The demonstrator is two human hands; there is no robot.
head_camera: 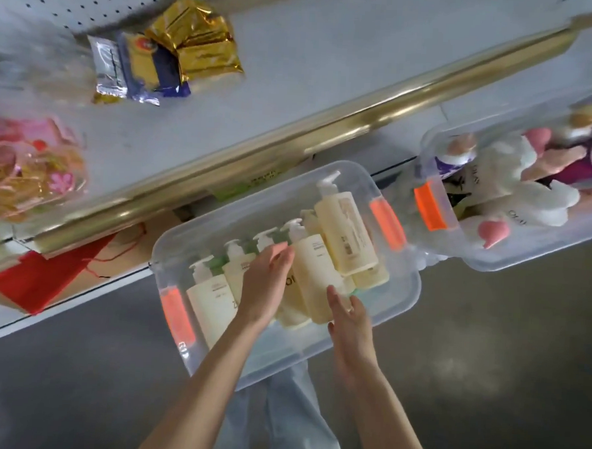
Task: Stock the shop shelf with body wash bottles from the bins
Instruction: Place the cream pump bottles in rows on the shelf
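Note:
A clear plastic bin [315,357] with orange handles sits on the floor below the shelf [296,70]. Several cream pump bottles lie in it side by side, and one larger cream bottle [347,227] lies across the top of the others. My left hand [265,284] reaches into the bin, palm down over the bottles, its fingertips by the neck of a cream bottle [314,273]. My right hand [348,316] has its fingertips against the base of that same bottle. Neither hand has closed around a bottle.
A second clear bin [491,262] on the right holds white bottles with pink caps [529,202]. The shelf has a gold front rail [292,135], gold foil packets [191,40] and pink wrapped gifts [26,165]. A red bag [34,279] lies on the lower shelf. The floor is dark grey [485,371].

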